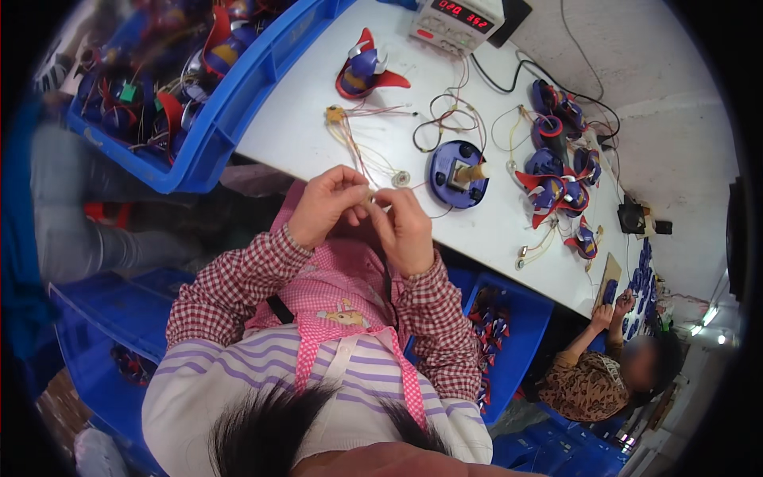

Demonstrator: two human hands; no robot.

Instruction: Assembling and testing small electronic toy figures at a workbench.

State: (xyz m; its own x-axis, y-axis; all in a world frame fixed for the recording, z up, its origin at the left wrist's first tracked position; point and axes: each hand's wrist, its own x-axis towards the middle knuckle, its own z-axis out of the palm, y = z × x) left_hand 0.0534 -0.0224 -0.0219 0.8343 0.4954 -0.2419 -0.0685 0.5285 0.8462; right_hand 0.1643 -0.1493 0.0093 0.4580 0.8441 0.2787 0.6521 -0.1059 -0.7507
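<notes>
At the table's near edge my left hand (327, 205) and my right hand (404, 229) meet. The fingertips of both are pinched together on thin wires (354, 153), whose ends are mostly covered by the fingers. These wires lead up to a small yellow circuit board (335, 115) lying on the table. A small round metal part (401, 179) on pale leads rests just beyond my right hand. To the right of it sits a dark blue oval base (459, 175) with black pads and a tan peg standing in its middle.
A blue-and-red winged toy part (363, 70) stands behind the board. A power supply (457, 22) with a red display is at the back, with cables (453, 119) trailing from it. Filled blue crates (238, 99) flank me. More toy parts (548, 191) and a co-worker (592, 381) are at right.
</notes>
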